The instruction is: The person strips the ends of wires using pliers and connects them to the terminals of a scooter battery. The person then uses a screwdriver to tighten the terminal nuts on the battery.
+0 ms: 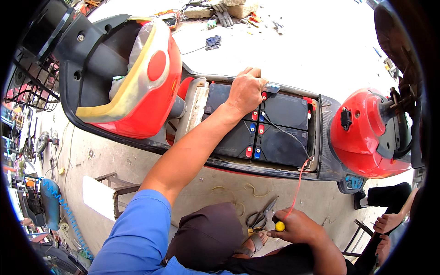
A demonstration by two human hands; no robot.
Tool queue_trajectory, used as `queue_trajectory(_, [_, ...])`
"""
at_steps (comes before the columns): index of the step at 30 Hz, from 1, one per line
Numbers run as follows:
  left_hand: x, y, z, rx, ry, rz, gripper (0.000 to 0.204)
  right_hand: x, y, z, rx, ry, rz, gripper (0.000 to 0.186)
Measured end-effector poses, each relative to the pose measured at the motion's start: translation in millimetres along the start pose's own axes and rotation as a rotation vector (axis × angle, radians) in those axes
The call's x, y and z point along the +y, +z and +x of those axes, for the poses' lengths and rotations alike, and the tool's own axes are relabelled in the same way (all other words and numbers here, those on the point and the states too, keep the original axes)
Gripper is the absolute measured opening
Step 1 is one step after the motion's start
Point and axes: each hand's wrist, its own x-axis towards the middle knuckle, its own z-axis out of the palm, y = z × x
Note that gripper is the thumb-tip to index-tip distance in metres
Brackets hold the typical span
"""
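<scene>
My left hand reaches across the scooter's open floor compartment, fingers curled down beside a small greyish piece at the far edge. What the fingers hold, if anything, is hidden. Below lie several black batteries with red and blue terminals. A thin dark wire runs from the middle terminals to the compartment's right side. From there a red wire drops to my right hand, which is closed around a handle with a round yellow end. The rest of that tool is hidden.
The scooter's red front stands left, its red seat base right. Large scissors lie on the floor by my foot. A small stool is at left. Gloves lie beyond. Another person's hands show at lower right.
</scene>
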Motion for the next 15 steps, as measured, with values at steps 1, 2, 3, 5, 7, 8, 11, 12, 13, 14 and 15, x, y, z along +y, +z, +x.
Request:
queue_trajectory(1, [1,2,-2,0.009,-0.020,0.009,0.017,-1,1,0,0.029,-0.027,-0.014,0.044])
queue_trajectory(2, [2,4,-3,0.018,-0.040,0.017,0.014,-3,2,1,0.024,-0.028,-0.011,0.044])
queue_trajectory(3, [4,4,-2,0.020,-0.036,0.044,0.017,-4,4,0,0.022,-0.024,-0.008,0.044])
queue_trajectory(5, [5,1,-4,0.008,-0.042,0.069,0.018,-10,4,0,0.019,-0.006,-0.025,0.044])
queue_trajectory(7, [7,-1,-4,0.000,-0.038,0.082,0.018,-18,5,-1,0.026,0.025,-0.064,0.045])
queue_trajectory(8, [9,-1,-3,-0.024,-0.046,0.092,0.017,-22,5,-3,0.020,0.030,-0.071,0.047])
queue_trajectory(11, [11,-6,1,-0.093,-0.050,0.123,0.016,-30,9,-7,0.027,0.022,-0.084,0.052])
queue_trajectory(12, [11,-5,0,-0.118,-0.050,0.130,0.016,-31,13,-8,0.039,0.003,-0.083,0.052])
queue_trajectory(13, [10,-4,0,-0.106,-0.040,0.145,0.015,-33,15,-10,0.051,-0.015,-0.082,0.051])
queue_trajectory(14, [8,-3,0,-0.094,-0.030,0.160,0.014,-36,17,-12,0.059,-0.025,-0.082,0.049])
queue_trajectory(15, [7,-2,-1,-0.084,-0.020,0.177,0.013,-38,17,-14,0.065,-0.036,-0.081,0.046])
